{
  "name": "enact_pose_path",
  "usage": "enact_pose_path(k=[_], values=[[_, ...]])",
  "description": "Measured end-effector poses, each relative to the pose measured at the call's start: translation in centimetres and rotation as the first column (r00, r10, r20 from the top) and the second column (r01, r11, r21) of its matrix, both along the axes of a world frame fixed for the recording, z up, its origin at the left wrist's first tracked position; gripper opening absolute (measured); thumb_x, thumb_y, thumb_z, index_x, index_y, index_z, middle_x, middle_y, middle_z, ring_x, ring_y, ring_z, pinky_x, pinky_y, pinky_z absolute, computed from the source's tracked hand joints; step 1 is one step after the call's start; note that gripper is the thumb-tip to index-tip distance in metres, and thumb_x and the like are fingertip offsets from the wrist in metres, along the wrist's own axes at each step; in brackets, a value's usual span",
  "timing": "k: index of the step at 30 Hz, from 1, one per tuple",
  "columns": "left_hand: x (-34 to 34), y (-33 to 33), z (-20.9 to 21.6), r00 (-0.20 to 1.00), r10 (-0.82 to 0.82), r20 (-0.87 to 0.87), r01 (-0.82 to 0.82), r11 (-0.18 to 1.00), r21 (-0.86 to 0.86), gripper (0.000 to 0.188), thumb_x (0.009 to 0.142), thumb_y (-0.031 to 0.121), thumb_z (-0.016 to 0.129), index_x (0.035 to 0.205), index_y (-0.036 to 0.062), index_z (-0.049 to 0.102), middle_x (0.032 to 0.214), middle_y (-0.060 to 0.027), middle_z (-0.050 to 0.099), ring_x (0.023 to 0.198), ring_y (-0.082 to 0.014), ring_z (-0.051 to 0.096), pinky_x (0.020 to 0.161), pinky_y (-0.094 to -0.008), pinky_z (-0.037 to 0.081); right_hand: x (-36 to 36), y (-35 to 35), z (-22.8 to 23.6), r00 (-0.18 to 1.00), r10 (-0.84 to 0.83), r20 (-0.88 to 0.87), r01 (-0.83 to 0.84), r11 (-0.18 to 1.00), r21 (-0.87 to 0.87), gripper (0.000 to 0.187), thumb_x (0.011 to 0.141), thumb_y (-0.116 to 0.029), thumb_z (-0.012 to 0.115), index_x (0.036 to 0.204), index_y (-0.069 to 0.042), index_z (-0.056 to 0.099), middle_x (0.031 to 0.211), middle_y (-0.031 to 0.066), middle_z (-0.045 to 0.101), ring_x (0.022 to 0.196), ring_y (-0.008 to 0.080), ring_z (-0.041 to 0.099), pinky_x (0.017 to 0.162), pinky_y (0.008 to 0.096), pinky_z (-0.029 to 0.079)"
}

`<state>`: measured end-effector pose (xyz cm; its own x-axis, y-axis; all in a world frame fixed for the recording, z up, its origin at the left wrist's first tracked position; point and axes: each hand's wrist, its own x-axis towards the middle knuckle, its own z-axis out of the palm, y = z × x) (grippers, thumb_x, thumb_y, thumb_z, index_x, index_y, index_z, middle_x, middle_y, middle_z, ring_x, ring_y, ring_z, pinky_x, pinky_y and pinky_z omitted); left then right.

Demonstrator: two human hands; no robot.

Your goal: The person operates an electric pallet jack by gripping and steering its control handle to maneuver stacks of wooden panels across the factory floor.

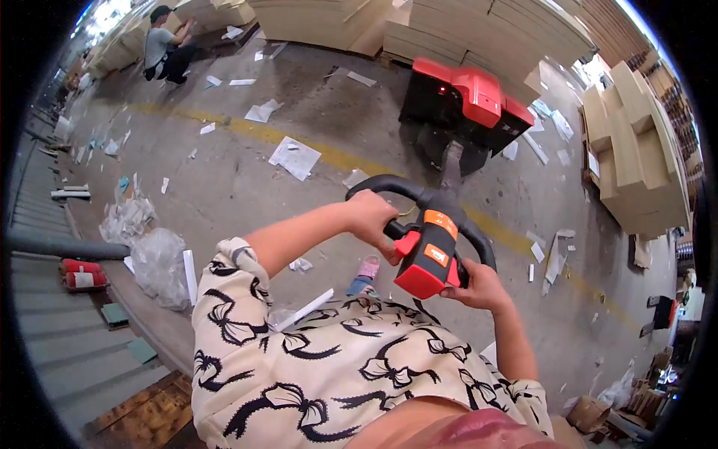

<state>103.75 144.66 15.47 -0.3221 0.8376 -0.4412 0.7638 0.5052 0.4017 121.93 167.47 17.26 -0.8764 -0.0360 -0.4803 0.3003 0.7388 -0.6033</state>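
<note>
The black looped handle (485, 241) of a red and black electric pallet truck (479, 96) is in front of me. My left hand (372, 223) is closed round the handle's left side, its thumb near the red control at the head's edge. My right hand (479, 288) grips the lower right of the handle, thumb against the red and black control head (428, 258). From the handle a worn grey shaft (451, 168) runs to the truck body, where a small red light glows. The truck's forks are hidden.
Stacks of pale boards (479, 34) stand just beyond the truck, with more boards (636, 150) at the right. A person (164, 49) crouches at the far left. Paper scraps (295, 157) litter the concrete floor; clear plastic (158, 266) lies by the left wall near red rolls (84, 275).
</note>
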Motion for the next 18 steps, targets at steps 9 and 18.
enact_pose_path(k=[9,18], values=[[7.8,2.0,-0.6,0.990,0.049,-0.130,-0.061,0.994,-0.092,0.052,0.055,0.056,0.072,0.073,0.0085,0.063,0.068,-0.0139,0.062,0.070,-0.0323,0.063,0.064,-0.0410,0.049,5.9,3.0,-2.9,0.952,0.120,-0.282,-0.062,0.977,0.206,0.037,0.063,-0.040,0.073,0.073,-0.007,0.058,0.066,0.0147,0.060,0.066,0.0349,0.059,0.059,0.0431,0.046],[10.8,0.5,-1.2,0.982,0.040,-0.183,-0.054,0.996,-0.073,0.043,0.059,0.049,0.071,0.076,0.0100,0.065,0.068,-0.0146,0.063,0.069,-0.0324,0.063,0.066,-0.0419,0.050,9.0,1.5,-3.7,0.956,0.133,-0.260,-0.058,0.959,0.276,0.044,0.063,-0.048,0.072,0.076,-0.008,0.058,0.067,0.0127,0.061,0.068,0.0335,0.061,0.059,0.0432,0.047]])
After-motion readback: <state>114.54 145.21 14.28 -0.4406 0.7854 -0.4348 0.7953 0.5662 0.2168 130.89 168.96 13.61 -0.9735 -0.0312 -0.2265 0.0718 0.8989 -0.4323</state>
